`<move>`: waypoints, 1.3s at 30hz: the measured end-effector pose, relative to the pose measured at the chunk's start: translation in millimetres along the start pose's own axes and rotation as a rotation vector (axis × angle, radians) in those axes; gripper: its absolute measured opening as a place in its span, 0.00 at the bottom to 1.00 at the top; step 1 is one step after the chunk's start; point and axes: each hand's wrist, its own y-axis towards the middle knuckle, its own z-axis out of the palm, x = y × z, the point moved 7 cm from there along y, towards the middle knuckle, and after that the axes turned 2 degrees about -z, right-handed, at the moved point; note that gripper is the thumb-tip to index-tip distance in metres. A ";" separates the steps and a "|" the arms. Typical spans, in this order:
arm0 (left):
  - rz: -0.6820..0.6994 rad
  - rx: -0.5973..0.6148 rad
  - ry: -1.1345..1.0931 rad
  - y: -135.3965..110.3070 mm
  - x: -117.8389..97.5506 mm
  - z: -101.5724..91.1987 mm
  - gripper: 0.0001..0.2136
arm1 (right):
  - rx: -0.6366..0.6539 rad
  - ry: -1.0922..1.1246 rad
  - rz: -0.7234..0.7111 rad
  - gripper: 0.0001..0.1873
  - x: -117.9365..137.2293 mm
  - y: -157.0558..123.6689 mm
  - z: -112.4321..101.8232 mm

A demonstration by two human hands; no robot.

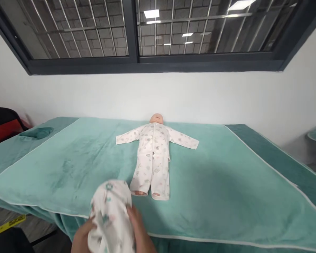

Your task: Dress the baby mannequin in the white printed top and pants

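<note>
A bunched white cloth (pixel 112 214) with green and pink print is held up at the table's near edge. My left hand (pixel 83 234) grips its left side, and my right hand (pixel 140 230) grips the right side, fingers partly hidden by folds and slightly blurred. Just beyond it a baby doll (pixel 156 118) lies on its back, arms spread. White printed pajamas (pixel 153 140) cover its body, the sleeves reaching past where hands would show, and feet peek from the trouser cuffs.
A light green blanket (pixel 213 200) with white edging covers the table. Against the back stands a white wall (pixel 94 95) below a dark-framed window (pixel 137 65). To the left are a black and red chair (pixel 5 128) and a yellow strip (pixel 7 225) near the floor.
</note>
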 end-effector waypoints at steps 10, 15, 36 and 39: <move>0.584 0.157 0.280 -13.7 -63.2 94.8 0.30 | -0.236 0.440 -0.067 0.33 66.9 103.4 -30.6; 0.492 0.106 0.551 1.8 -26.6 53.2 0.24 | -0.553 0.134 -0.097 0.34 73.5 102.2 -137.8; 0.502 0.158 0.828 33.7 -16.6 49.8 0.20 | -0.803 -0.879 -0.201 0.32 92.0 54.6 -303.4; 0.534 0.109 0.820 38.5 -20.9 46.2 0.18 | -0.730 -1.112 0.002 0.34 61.4 49.6 -318.3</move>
